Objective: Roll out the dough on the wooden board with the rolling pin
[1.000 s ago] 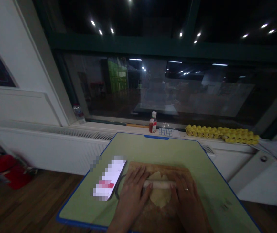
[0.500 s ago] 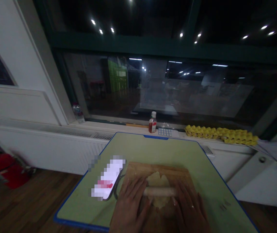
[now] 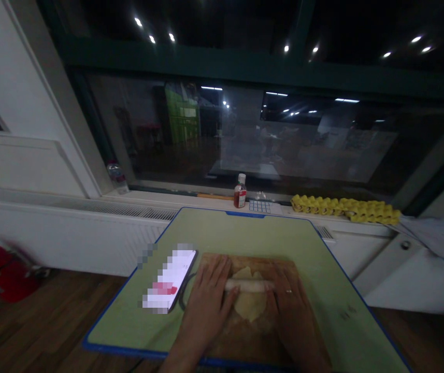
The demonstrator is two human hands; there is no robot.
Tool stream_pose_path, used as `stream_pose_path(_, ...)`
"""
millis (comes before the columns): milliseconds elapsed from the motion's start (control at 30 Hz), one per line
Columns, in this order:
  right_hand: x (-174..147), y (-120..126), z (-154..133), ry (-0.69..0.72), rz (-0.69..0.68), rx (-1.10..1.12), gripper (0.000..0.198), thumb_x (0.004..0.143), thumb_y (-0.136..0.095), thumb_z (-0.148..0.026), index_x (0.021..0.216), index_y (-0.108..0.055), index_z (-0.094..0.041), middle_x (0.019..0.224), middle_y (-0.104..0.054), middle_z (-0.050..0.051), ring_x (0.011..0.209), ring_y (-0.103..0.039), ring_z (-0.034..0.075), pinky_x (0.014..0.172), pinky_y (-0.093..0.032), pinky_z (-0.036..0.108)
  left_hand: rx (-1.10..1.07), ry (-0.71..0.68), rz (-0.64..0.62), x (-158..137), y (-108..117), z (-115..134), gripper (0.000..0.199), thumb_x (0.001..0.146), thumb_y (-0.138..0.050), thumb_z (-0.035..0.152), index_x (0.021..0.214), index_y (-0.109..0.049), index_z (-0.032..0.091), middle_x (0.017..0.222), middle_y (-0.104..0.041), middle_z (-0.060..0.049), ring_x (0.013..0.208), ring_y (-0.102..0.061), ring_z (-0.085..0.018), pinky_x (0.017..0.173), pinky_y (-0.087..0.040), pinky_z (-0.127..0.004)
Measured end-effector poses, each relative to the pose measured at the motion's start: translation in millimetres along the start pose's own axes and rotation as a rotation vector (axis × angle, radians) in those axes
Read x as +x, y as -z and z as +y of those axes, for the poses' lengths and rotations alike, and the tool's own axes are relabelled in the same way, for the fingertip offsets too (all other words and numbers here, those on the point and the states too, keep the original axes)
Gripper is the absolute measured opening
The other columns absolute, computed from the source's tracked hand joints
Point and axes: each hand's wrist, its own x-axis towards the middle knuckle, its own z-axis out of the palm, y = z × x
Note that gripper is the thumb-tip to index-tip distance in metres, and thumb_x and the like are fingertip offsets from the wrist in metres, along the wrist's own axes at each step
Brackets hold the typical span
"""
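Straight across the dough (image 3: 250, 306) lies the rolling pin (image 3: 249, 286), pale, slim, level, running side to side with both ends hidden! And what a ragged sheet that is beneath it: flat, thin, pale yellow, notched along the far edge, showing on both sides of the pin! All of it sits on the wooden board (image 3: 251, 342), brown, flat, bare around the dough!

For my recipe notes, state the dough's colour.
The dough is pale yellow, showing best in the head view.
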Motion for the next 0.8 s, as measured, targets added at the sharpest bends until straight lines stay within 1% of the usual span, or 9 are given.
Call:
stream_pose_path(100, 7.0, -4.4, -0.1, 0.010, 0.037, 0.011, 0.044, 0.100, -0.034, -0.030, 0.135, -0.054, -0.012, 0.139, -0.057, 0.011, 0.135, -0.045, 0.027, 0.112, -0.036, 0.047, 0.003, 0.031, -0.002, 8.5, -1.7, -0.8, 0.055, 0.100, -0.043, 0.044, 0.147, -0.044, 0.014, 0.152, -0.045, -0.010, 0.144, -0.035, -0.028, 0.116, -0.031, -0.051)
stream_pose_path(233, -1.6, 0.4, -1.6, -0.002, 0.016, 0.013, 0.044, 0.100, -0.034, -0.028, 0.138, -0.052, -0.016, 0.141, -0.056, 0.010, 0.134, -0.047, 0.025, 0.112, -0.036, 0.047, 0.007, -0.001, 0.041, -1.9, 0.3, 1.5, 0.054, 0.100, -0.044, 0.043, 0.147, -0.044, 0.016, 0.151, -0.047, -0.010, 0.142, -0.038, -0.027, 0.116, -0.031, -0.050)
stream_pose_path(300, -11.4, 5.9, -2.4, 0.003, 0.013, 0.022, 0.045, 0.100, -0.035, -0.030, 0.141, -0.049, -0.019, 0.142, -0.055, 0.009, 0.135, -0.046, 0.024, 0.112, -0.036, 0.047, 0.015, -0.026, 0.063, -13.6, 3.6, 3.6, 0.056, 0.100, -0.045, 0.042, 0.150, -0.039, 0.018, 0.151, -0.047, -0.008, 0.142, -0.038, -0.026, 0.116, -0.032, -0.049)
stream_pose_path(367, -22.6, 11.3, -2.6, 0.020, 0.028, 0.030, 0.049, 0.100, -0.036, -0.034, 0.147, -0.041, -0.021, 0.144, -0.053, 0.009, 0.136, -0.045, 0.024, 0.112, -0.036, 0.047, 0.024, -0.058, 0.081, -25.9, 7.8, 6.0, 0.061, 0.099, -0.048, 0.042, 0.153, -0.032, 0.019, 0.152, -0.046, -0.007, 0.141, -0.039, -0.026, 0.115, -0.034, -0.047)
stream_pose_path(467, -37.0, 17.5, -2.2, 0.055, 0.056, 0.010, 0.056, 0.099, -0.037, -0.036, 0.153, -0.029, -0.021, 0.148, -0.049, 0.008, 0.138, -0.042, 0.024, 0.111, -0.035, 0.046, 0.047, -0.106, 0.098, -40.0, 13.4, 9.6, 0.073, 0.096, -0.052, 0.045, 0.157, -0.021, 0.019, 0.152, -0.046, -0.007, 0.141, -0.041, -0.026, 0.114, -0.036, -0.044)
stream_pose_path(533, -42.3, 20.1, -2.5, 0.075, 0.056, -0.011, 0.058, 0.099, -0.037, -0.035, 0.154, -0.026, -0.019, 0.148, -0.049, 0.008, 0.140, -0.041, 0.025, 0.112, -0.033, 0.046, 0.064, -0.114, 0.098, -44.4, 15.0, 11.5, 0.076, 0.096, -0.052, 0.045, 0.158, -0.017, 0.018, 0.152, -0.045, -0.008, 0.141, -0.040, -0.026, 0.114, -0.035, -0.043)
stream_pose_path(667, -39.0, 19.7, -4.4, 0.041, 0.017, -0.020, 0.056, 0.099, -0.038, -0.036, 0.152, -0.031, -0.019, 0.148, -0.049, 0.007, 0.140, -0.039, 0.025, 0.112, -0.032, 0.047, 0.053, -0.097, 0.108, -40.2, 11.5, 11.7, 0.074, 0.097, -0.051, 0.045, 0.158, -0.018, 0.019, 0.152, -0.046, -0.008, 0.141, -0.039, -0.026, 0.115, -0.032, -0.043)
stream_pose_path(800, -22.8, 11.8, -4.3, -0.008, -0.005, 0.004, 0.050, 0.099, -0.037, -0.034, 0.147, -0.040, -0.018, 0.147, -0.051, 0.008, 0.141, -0.038, 0.024, 0.115, -0.031, 0.049, 0.029, -0.065, 0.056, -23.0, 5.1, 6.6, 0.067, 0.098, -0.048, 0.043, 0.156, -0.025, 0.018, 0.154, -0.043, -0.008, 0.144, -0.035, -0.026, 0.118, -0.028, -0.049)
